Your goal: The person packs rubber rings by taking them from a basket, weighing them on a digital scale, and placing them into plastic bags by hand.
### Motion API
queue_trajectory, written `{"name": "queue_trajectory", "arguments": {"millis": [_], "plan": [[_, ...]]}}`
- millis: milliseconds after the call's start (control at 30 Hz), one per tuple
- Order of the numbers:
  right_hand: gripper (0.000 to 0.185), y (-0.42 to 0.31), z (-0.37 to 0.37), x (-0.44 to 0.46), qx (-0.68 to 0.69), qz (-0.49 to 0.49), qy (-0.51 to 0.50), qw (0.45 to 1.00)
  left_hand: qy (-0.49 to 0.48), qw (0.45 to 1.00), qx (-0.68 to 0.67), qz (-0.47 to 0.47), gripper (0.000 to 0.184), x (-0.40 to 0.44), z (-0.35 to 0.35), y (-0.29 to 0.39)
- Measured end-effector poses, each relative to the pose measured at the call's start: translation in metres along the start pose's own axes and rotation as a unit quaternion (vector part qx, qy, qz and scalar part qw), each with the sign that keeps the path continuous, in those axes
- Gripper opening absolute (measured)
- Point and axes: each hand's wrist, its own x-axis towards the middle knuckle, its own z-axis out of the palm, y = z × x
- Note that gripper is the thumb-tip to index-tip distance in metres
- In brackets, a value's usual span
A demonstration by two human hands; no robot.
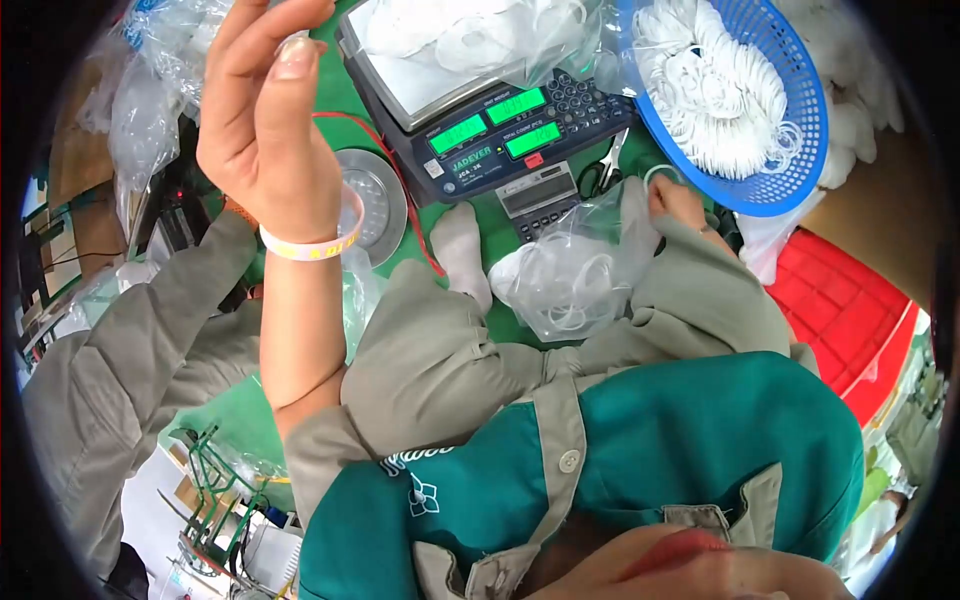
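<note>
My left hand (270, 140) is raised at the upper left, with a pale printed band at its wrist. Its fingers are bent but apart, nothing shows in them, and some reach the frame's top edge. My right hand (682, 205) is closed beside my knee, with a thin white ring (660, 172) looping out of its fingers. Just left of it, a clear plastic bag (575, 270) with white rings inside lies between my legs. Whether the right hand also grips the bag's edge, I cannot tell. The counting scale (490, 130) stands ahead with lit green displays and white pieces in plastic on its pan.
A blue basket (810, 150) full of white rings stands at the upper right. Scissors (606, 170) and a calculator (538, 198) lie below the scale. A round metal plate (378, 205) and a red cord are at left. Another person's grey-trousered leg (130, 390) is at far left.
</note>
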Motion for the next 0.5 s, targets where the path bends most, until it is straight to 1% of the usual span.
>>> {"name": "queue_trajectory", "arguments": {"millis": [33,67,133,167,200,233,267,300,333,367,400,433,467,500], "plan": [[0.010,-0.009,-0.011,-0.004,0.086,-0.007,-0.063,0.994,0.003,1.000,-0.001,-0.005,0.028,-0.001,-0.002,-0.001],[0.012,-0.009,-0.013,-0.005,0.136,-0.028,-0.083,0.987,0.006,1.000,-0.002,-0.009,0.029,0.000,-0.003,-0.002],[0.017,-0.054,-0.071,-0.013,0.286,-0.090,-0.012,0.954,0.008,1.000,-0.017,-0.015,0.028,0.001,-0.005,-0.004],[0.026,-0.053,-0.080,-0.005,0.308,-0.137,0.081,0.938,0.087,0.928,-0.362,-0.008,0.026,-0.001,0.013,-0.012],[0.026,-0.080,-0.122,-0.006,0.324,-0.047,0.081,0.942,0.088,0.938,-0.334,-0.013,0.025,0.000,0.017,-0.007],[0.026,-0.082,-0.136,0.011,0.424,-0.094,0.149,0.888,0.089,0.948,-0.305,-0.018,0.024,0.001,0.020,-0.002],[0.025,-0.089,-0.154,0.031,0.408,-0.138,0.195,0.881,0.090,0.957,-0.275,-0.023,0.024,0.002,0.023,0.003],[0.028,-0.098,-0.175,0.046,0.298,-0.128,0.198,0.925,0.061,0.995,-0.085,0.001,0.024,0.003,0.011,0.003],[0.027,-0.107,-0.180,0.066,0.317,-0.178,0.170,0.916,0.030,0.998,0.053,0.017,0.024,0.002,-0.003,-0.001],[0.026,-0.119,-0.182,0.090,0.336,-0.227,0.140,0.903,-0.008,0.992,0.123,0.026,0.025,0.001,-0.005,0.001],[0.024,-0.129,-0.176,0.118,0.259,-0.261,0.131,0.921,-0.071,0.990,0.121,-0.005,0.027,-0.003,-0.002,0.006],[0.022,-0.143,-0.169,0.138,0.180,-0.294,0.123,0.931,-0.129,0.987,0.090,-0.045,0.026,-0.008,0.005,0.015],[0.024,-0.166,-0.167,0.144,0.099,-0.360,0.089,0.924,-0.254,0.965,0.003,-0.069,0.030,-0.009,0.014,0.017],[0.021,-0.173,-0.144,0.170,0.208,-0.311,-0.013,0.927,-0.327,0.938,0.098,-0.056,0.037,-0.014,0.030,0.020]]}}
